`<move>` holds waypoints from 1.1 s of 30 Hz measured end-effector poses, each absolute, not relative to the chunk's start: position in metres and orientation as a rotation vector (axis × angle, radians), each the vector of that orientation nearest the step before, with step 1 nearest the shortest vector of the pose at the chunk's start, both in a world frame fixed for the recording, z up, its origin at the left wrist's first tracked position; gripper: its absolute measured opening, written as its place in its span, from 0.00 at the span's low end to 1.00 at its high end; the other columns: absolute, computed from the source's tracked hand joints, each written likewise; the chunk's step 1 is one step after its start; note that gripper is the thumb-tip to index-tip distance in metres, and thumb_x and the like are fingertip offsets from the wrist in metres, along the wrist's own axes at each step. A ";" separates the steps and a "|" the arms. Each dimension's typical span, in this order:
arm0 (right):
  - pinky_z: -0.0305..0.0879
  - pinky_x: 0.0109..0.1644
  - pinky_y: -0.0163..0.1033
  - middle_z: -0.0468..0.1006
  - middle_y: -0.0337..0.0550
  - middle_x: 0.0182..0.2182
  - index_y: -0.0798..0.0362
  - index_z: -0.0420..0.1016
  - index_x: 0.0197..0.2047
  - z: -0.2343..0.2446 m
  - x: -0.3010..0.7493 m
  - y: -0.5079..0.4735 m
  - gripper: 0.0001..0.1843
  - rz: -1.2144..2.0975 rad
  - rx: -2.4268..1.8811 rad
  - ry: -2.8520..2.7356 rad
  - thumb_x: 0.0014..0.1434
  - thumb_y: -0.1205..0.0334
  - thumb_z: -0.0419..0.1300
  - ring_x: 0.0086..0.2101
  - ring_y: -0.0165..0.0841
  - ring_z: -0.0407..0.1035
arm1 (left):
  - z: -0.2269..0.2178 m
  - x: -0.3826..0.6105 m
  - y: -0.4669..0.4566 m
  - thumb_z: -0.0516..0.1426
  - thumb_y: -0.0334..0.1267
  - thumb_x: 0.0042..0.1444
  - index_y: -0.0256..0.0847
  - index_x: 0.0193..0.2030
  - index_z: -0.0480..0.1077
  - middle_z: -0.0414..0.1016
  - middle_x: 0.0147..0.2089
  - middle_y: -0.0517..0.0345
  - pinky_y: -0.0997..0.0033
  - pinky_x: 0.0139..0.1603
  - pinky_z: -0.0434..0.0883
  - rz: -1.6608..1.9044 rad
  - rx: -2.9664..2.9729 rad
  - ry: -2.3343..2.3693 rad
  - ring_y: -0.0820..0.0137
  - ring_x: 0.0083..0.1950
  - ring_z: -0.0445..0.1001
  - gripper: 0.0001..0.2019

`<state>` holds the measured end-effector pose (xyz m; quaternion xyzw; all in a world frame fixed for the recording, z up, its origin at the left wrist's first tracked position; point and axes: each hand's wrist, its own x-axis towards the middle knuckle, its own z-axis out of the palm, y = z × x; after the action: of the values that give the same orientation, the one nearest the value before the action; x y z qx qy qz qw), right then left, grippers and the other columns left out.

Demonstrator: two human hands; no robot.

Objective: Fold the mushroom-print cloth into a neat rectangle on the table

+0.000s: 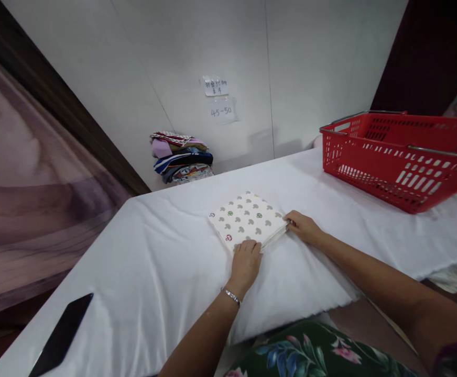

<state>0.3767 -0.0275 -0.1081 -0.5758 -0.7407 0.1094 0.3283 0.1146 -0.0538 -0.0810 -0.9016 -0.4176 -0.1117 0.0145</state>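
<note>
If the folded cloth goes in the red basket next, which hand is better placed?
Probably the right: your right hand is at the corner of the folded cloth nearest the red basket. Your left hand, at the near corner, is farther away.

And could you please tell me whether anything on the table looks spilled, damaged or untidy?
Nothing looks spilled or damaged. Only the white table cover seems slightly untidy, with creases running across its left side. The folded mushroom-print cloth, touched by the left hand and right hand, looks neat.
</note>
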 end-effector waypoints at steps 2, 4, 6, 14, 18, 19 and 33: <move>0.61 0.37 0.37 0.71 0.40 0.37 0.48 0.67 0.41 -0.108 0.377 -0.028 0.13 0.276 -1.525 -1.943 0.52 0.70 0.51 0.33 0.32 0.66 | -0.082 0.112 -0.054 0.50 0.34 0.59 0.43 0.45 0.65 0.67 0.45 0.54 0.62 0.47 0.61 -0.378 -2.798 -1.324 0.65 0.47 0.63 0.09; 0.62 0.38 0.38 0.71 0.42 0.39 0.48 0.67 0.42 -0.107 0.377 -0.029 0.14 0.241 -1.539 -1.963 0.53 0.70 0.51 0.36 0.34 0.67 | -0.082 0.111 -0.054 0.49 0.34 0.60 0.43 0.44 0.66 0.68 0.44 0.54 0.62 0.46 0.61 -0.418 -2.794 -1.346 0.65 0.46 0.63 0.08; 0.62 0.42 0.41 0.71 0.45 0.42 0.49 0.68 0.43 -0.106 0.375 -0.030 0.14 0.149 -1.526 -2.000 0.53 0.70 0.51 0.42 0.37 0.65 | -0.081 0.110 -0.055 0.49 0.35 0.60 0.43 0.42 0.66 0.68 0.43 0.55 0.63 0.46 0.61 -0.443 -2.790 -1.362 0.66 0.45 0.63 0.07; 0.59 0.48 0.49 0.72 0.49 0.45 0.50 0.72 0.44 -0.102 0.356 -0.032 0.16 -0.122 -1.282 -2.213 0.54 0.72 0.51 0.47 0.42 0.63 | -0.074 0.120 -0.052 0.52 0.38 0.59 0.43 0.40 0.66 0.66 0.40 0.55 0.65 0.41 0.60 -0.392 -2.727 -1.414 0.65 0.43 0.63 0.05; 0.59 0.47 0.47 0.74 0.49 0.42 0.50 0.73 0.45 -0.103 0.350 -0.030 0.16 -0.101 -1.224 -2.269 0.57 0.70 0.50 0.45 0.40 0.64 | -0.075 0.123 -0.050 0.52 0.37 0.58 0.42 0.38 0.65 0.66 0.39 0.56 0.65 0.40 0.60 -0.399 -2.726 -1.433 0.66 0.42 0.63 0.04; 0.59 0.46 0.47 0.75 0.49 0.41 0.50 0.73 0.45 -0.103 0.350 -0.030 0.15 -0.099 -1.228 -2.268 0.57 0.69 0.50 0.44 0.40 0.65 | -0.076 0.124 -0.050 0.53 0.37 0.58 0.42 0.38 0.65 0.66 0.39 0.56 0.65 0.40 0.60 -0.411 -2.725 -1.438 0.66 0.42 0.63 0.03; 0.61 0.47 0.48 0.73 0.50 0.43 0.52 0.71 0.46 -0.094 0.334 -0.048 0.15 -0.084 -1.113 -2.335 0.57 0.69 0.50 0.44 0.40 0.65 | -0.085 0.124 -0.053 0.53 0.34 0.57 0.41 0.33 0.64 0.67 0.37 0.58 0.65 0.39 0.59 -0.519 -2.696 -1.357 0.67 0.40 0.64 0.02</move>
<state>0.3342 -0.0475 -0.0936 -0.4136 -0.8680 -0.0312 0.2732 0.1243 -0.0526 -0.0850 -0.8797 -0.4426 -0.1693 0.0394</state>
